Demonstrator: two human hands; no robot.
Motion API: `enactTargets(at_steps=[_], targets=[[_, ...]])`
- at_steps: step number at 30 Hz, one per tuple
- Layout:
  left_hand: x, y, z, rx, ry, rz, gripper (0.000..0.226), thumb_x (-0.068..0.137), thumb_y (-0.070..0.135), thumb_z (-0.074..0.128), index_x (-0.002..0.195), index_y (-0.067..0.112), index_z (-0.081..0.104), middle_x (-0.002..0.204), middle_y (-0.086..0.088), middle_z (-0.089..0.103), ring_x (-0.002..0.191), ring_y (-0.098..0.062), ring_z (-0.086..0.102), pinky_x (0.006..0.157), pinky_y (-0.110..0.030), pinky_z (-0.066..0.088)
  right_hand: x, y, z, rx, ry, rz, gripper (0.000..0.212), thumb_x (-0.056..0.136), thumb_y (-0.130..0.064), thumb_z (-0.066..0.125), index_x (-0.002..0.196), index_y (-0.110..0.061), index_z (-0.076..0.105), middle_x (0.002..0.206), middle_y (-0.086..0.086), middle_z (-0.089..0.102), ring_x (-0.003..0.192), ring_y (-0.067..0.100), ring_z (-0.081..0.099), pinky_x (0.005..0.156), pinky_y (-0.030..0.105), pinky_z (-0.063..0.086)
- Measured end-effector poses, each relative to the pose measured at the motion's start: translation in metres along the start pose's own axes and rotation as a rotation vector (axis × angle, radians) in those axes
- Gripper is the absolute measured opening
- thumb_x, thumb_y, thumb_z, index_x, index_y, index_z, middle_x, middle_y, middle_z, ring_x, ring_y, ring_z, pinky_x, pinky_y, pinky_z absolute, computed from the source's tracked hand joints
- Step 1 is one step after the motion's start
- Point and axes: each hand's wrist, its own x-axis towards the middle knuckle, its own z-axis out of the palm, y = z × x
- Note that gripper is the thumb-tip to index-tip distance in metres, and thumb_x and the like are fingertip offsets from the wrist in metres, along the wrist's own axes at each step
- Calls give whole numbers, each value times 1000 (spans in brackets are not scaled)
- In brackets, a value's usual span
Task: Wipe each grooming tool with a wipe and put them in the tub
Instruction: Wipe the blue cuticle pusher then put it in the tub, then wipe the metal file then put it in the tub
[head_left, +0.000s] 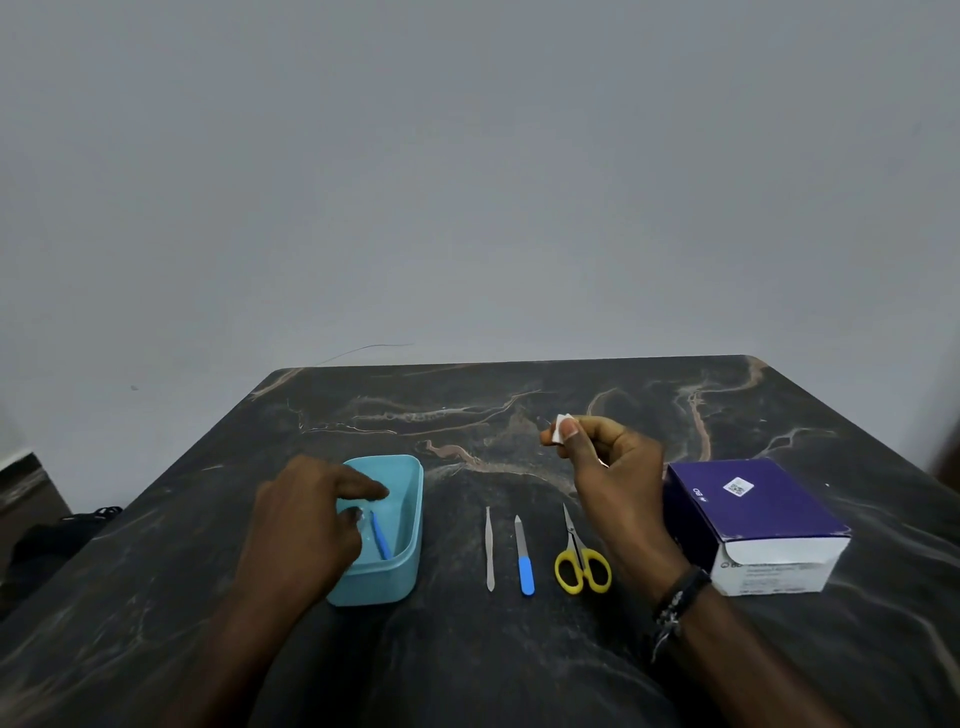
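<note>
Three tools (524, 553) (tweezers, file, scissors) lie untouched; right fingers (570, 430) pinch one wipe (561, 428), left hand (306, 512) slack over tub (400, 566).

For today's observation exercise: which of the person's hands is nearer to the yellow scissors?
Right. The right hand is raised just above and right of the scissors; the left hand is far left, over the tub.

Teal tub (410, 525) holding blue tool (380, 536), tweezers (489, 551), blue-handled file (523, 557), yellow scissors (581, 561) (side by side), folded white wipe (560, 429)
</note>
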Motion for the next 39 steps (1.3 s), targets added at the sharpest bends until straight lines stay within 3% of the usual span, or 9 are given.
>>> enactTargets(at_steps=[4, 7, 10, 14, 19, 25, 32, 36, 39], targets=[[-12, 25, -5, 16, 289, 163, 30, 73, 0, 78, 100, 13, 76, 100, -6, 74, 93, -25, 64, 79, -32, 45, 0, 0, -1, 5, 5, -7, 19, 92, -18, 61, 78, -25, 71, 80, -6, 75, 74, 2, 67, 75, 27, 56], [-29, 59, -2, -55, 338, 268, 25, 72, 4, 80, 95, 13, 76, 90, -2, 74, 75, -14, 63, 72, -23, 45, 0, 0, -2, 21, -2, -23, 20, 93, -16, 60, 81, -28, 70, 82, -5, 75, 75, 6, 67, 73, 25, 57], [-41, 91, 7, -20, 143, 217, 9, 83, 12, 70, 86, 20, 72, 84, 6, 69, 70, -7, 59, 67, -22, 48, 0, -1, -2, 42, 4, -20, 20, 93, -15, 60, 84, -30, 69, 82, -5, 74, 70, 3, 66, 61, 16, 53], [-45, 113, 32, 169, -217, 12, 10, 96, 22, 51, 104, 19, 56, 113, -2, 58, 104, -19, 56, 85, -30, 44, 1, 0, -3, 72, 0, 4, 14, 92, -13, 61, 93, -23, 71, 80, -1, 73, 66, 0, 65, 54, 12, 48], [-31, 112, 59, 353, -369, -84, 24, 90, 16, 63, 113, 15, 55, 120, -8, 58, 109, -25, 57, 89, -32, 50, 3, 3, -3, 120, -35, 30, 11, 89, -9, 65, 97, -10, 73, 76, 4, 72, 62, 3, 65, 54, 14, 47], [-23, 104, 74, 402, -424, -108, 32, 87, 15, 68, 117, 15, 56, 121, -9, 59, 110, -25, 59, 89, -32, 51, 3, 3, -2, 132, -45, 48, 10, 88, -6, 65, 93, -11, 72, 79, 6, 74, 62, 5, 68, 51, 13, 46], [-22, 102, 78, 437, -374, -51, 35, 86, 17, 68, 118, 16, 55, 121, -8, 59, 110, -25, 58, 88, -32, 51, 2, 1, -2, 127, -34, 55, 9, 88, -9, 66, 93, -10, 74, 80, 5, 74, 62, 8, 68, 49, 12, 44], [-18, 107, 74, 389, -338, -45, 22, 87, 17, 67, 107, 15, 59, 113, -8, 62, 103, -25, 61, 84, -33, 53, 2, 0, -3, 100, 7, 39, 10, 88, -12, 66, 91, -17, 75, 77, -2, 74, 62, 4, 66, 51, 15, 47], [-5, 117, 63, 247, -191, -49, 7, 92, 19, 59, 96, 14, 61, 100, -7, 65, 93, -22, 63, 78, -31, 53, 4, -2, -6, 128, 61, 20, 16, 88, -10, 66, 86, -25, 73, 76, -6, 73, 63, 3, 64, 56, 13, 49]])
